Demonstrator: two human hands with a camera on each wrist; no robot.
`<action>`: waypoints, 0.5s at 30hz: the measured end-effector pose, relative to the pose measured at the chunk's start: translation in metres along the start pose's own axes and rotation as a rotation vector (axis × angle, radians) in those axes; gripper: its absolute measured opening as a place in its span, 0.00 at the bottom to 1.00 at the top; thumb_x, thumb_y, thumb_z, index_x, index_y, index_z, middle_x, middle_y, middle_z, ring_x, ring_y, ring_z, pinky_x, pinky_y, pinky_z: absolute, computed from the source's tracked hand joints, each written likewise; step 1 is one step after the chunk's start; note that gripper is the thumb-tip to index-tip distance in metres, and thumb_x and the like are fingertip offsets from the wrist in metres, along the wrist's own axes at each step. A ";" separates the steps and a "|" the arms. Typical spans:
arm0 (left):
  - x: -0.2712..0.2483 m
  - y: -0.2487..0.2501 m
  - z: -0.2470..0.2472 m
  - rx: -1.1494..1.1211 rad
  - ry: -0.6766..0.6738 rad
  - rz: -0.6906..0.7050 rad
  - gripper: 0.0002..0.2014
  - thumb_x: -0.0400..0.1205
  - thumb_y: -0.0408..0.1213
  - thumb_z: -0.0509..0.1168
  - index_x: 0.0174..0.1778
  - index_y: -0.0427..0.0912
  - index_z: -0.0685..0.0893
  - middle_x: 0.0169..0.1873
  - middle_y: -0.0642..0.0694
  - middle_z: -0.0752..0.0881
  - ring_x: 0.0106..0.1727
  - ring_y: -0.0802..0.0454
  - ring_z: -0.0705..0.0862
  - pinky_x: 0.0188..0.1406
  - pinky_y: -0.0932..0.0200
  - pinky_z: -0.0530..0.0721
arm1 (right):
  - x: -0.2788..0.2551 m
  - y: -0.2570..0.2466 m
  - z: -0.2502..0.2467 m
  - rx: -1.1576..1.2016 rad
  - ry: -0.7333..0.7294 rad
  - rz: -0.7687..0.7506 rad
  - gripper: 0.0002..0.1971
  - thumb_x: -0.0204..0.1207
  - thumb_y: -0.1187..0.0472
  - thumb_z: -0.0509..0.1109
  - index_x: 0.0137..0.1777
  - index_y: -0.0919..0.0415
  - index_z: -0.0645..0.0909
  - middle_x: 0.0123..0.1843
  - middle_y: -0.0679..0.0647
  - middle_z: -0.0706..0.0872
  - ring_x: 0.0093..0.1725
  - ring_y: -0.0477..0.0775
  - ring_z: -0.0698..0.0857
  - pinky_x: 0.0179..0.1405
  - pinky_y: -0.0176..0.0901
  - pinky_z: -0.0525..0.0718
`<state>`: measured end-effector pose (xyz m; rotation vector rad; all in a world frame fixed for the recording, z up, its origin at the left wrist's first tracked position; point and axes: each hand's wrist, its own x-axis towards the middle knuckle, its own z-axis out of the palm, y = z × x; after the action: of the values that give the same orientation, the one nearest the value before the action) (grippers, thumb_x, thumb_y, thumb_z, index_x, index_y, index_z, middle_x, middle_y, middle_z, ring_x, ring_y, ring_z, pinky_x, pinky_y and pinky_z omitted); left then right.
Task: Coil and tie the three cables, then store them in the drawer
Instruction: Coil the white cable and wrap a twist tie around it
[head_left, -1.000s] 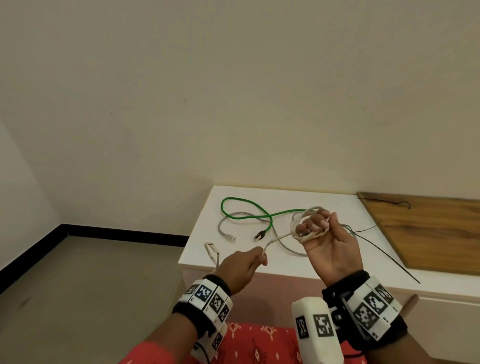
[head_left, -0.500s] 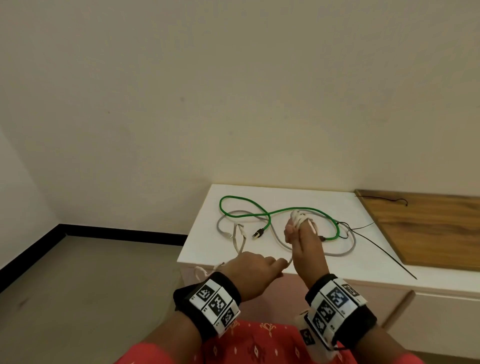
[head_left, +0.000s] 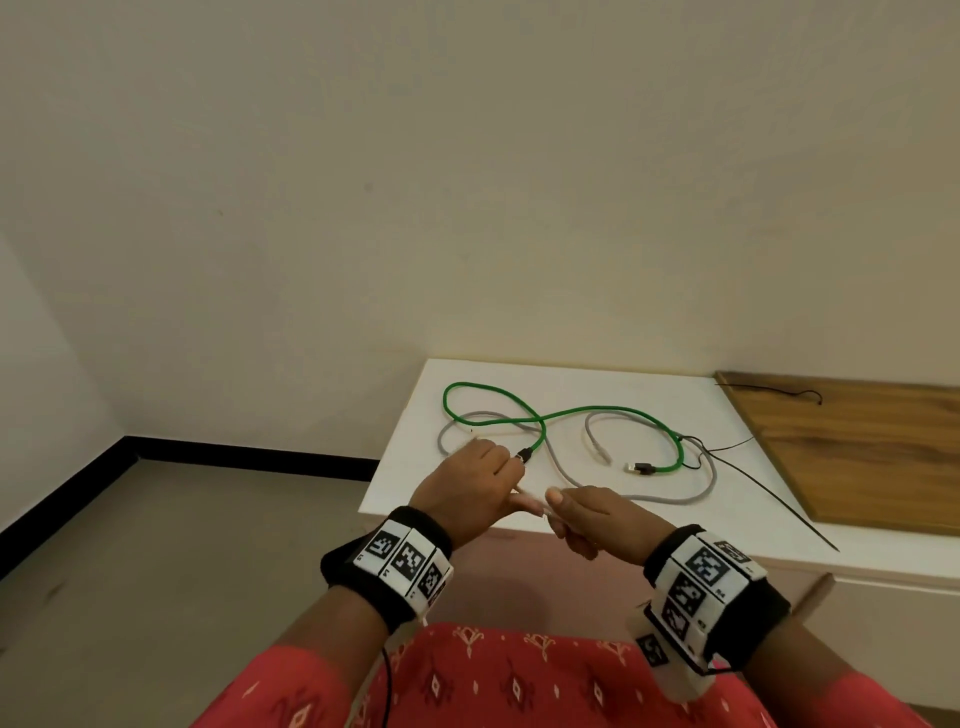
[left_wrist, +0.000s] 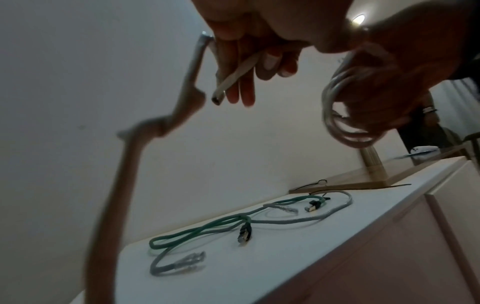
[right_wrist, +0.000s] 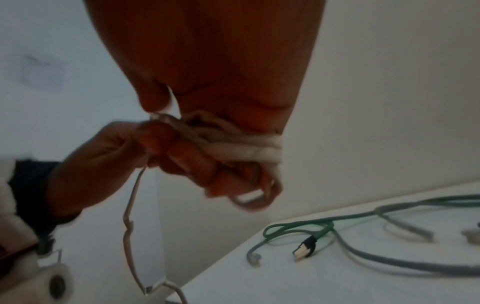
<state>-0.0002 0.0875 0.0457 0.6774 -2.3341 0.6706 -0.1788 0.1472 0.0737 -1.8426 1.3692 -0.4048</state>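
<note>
A white cable is wound in a coil (right_wrist: 249, 148) round the fingers of my right hand (head_left: 582, 514), which is held over the near edge of the white cabinet top (head_left: 415, 467). My left hand (head_left: 483, 483) is right beside it and pinches the cable's free tail (left_wrist: 235, 76); the rest of the tail hangs down below the hands (right_wrist: 130, 205). In the head view the hands hide the coil. A green cable (head_left: 597, 410) and a grey cable (head_left: 675, 499) lie loose and crossed on the cabinet top, beyond both hands.
Thin black ties (head_left: 769, 493) lie to the right of the cables, and another lies on a wooden board (head_left: 857, 447) at the far right. White drawer fronts (left_wrist: 363, 257) sit shut under the top. A wall stands behind, with bare floor to the left.
My right hand has turned from palm-up to palm-down and dropped towards the near edge. My left hand has come up to meet it, and the free tail is shorter.
</note>
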 end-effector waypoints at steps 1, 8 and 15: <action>0.001 -0.001 -0.001 -0.022 -0.007 -0.030 0.26 0.78 0.59 0.50 0.27 0.42 0.78 0.22 0.49 0.80 0.24 0.52 0.78 0.35 0.60 0.67 | -0.001 -0.001 0.001 0.096 -0.031 -0.001 0.24 0.77 0.39 0.49 0.28 0.54 0.72 0.21 0.47 0.74 0.21 0.43 0.72 0.29 0.33 0.73; 0.004 -0.004 -0.006 -0.214 -0.099 -0.208 0.12 0.77 0.43 0.55 0.33 0.43 0.77 0.28 0.50 0.84 0.33 0.54 0.82 0.32 0.71 0.74 | -0.009 -0.005 -0.005 0.780 -0.038 -0.052 0.23 0.71 0.46 0.58 0.18 0.56 0.66 0.11 0.45 0.61 0.13 0.46 0.57 0.19 0.36 0.59; -0.007 -0.011 -0.011 -0.326 -0.431 -0.464 0.15 0.84 0.50 0.52 0.43 0.43 0.75 0.35 0.51 0.82 0.40 0.46 0.79 0.59 0.54 0.71 | -0.014 0.006 -0.015 1.328 -0.219 -0.161 0.19 0.62 0.47 0.73 0.19 0.57 0.73 0.11 0.45 0.60 0.12 0.45 0.63 0.18 0.37 0.71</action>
<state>0.0155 0.0881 0.0516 1.2449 -2.4418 -0.0741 -0.1977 0.1528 0.0814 -0.8164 0.4910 -0.8843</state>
